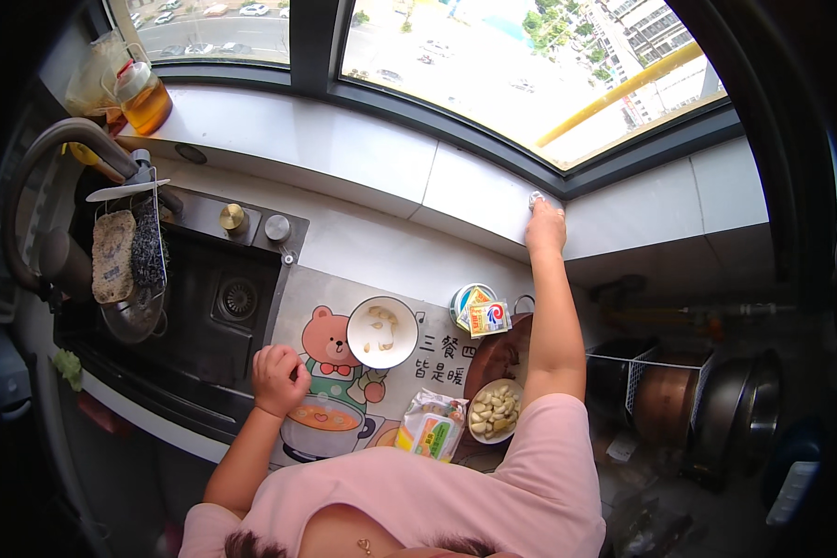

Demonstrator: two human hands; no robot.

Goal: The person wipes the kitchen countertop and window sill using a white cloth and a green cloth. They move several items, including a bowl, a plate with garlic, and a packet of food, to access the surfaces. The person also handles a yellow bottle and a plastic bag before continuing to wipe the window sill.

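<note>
My right hand [547, 229] reaches to the tiled windowsill [488, 188] near the window corner, its fingers closed on a small crumpled white wipe or tissue [535, 199]. Curled and holding nothing that shows, my left hand [280, 380] is over the near edge of the counter mat [314, 286], beside the black sink. To its right a white bowl [390, 356] holds a few garlic cloves. A second bowl [488, 436], full of peeled garlic cloves, stands under my right arm. Next to it lies a pack of wet wipes [431, 427].
The sink [202, 321] with its curved faucet [24, 174] and a sponge rack [160, 237] is at the left. A jug of amber liquid [146, 104] stands on the sill. Small packets [489, 318] rest on a round container; pans [662, 397] stand in a rack at right.
</note>
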